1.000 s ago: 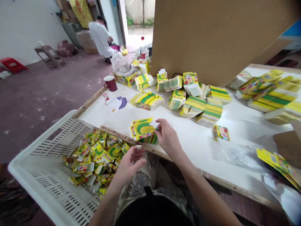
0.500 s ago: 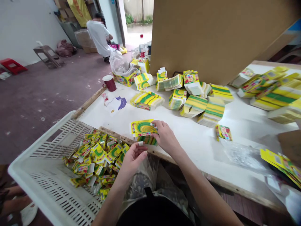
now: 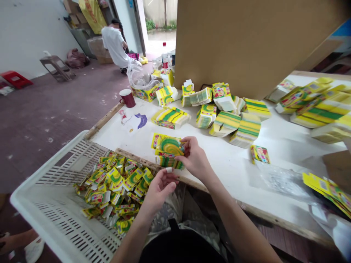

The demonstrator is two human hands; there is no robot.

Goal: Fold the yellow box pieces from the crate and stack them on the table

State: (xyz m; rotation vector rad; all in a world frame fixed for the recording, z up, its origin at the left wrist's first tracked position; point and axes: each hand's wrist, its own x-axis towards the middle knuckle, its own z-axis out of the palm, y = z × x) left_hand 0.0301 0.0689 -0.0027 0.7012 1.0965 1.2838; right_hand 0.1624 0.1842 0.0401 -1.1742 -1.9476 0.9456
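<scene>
My right hand (image 3: 193, 157) grips the right end of a flat yellow-and-green printed carton (image 3: 166, 144), thumb in front and fingers behind. The carton is tilted up over a stack of similar flat cartons (image 3: 166, 162) at the table's front edge. Just in front of that stack is my left hand (image 3: 161, 186), palm turned inward, fingers loosely bent and thumb apart, with nothing visible in it. White tape wraps one of its fingertips. Beside it, a white plastic crate (image 3: 55, 186) holds a heap of small folded yellow-and-green boxes (image 3: 117, 182).
Several bundles of flat cartons (image 3: 225, 122) lie across the white table (image 3: 227, 164), with more bundles (image 3: 323, 106) at right. A maroon mug (image 3: 127, 98) stands near the left corner. Behind rises a large cardboard sheet (image 3: 233, 44). A person in white (image 3: 113, 44) sits near the doorway.
My right hand has tipped the carton further up from the stack, with its fingers now closer around its end. My left hand has shifted slightly to the right.
</scene>
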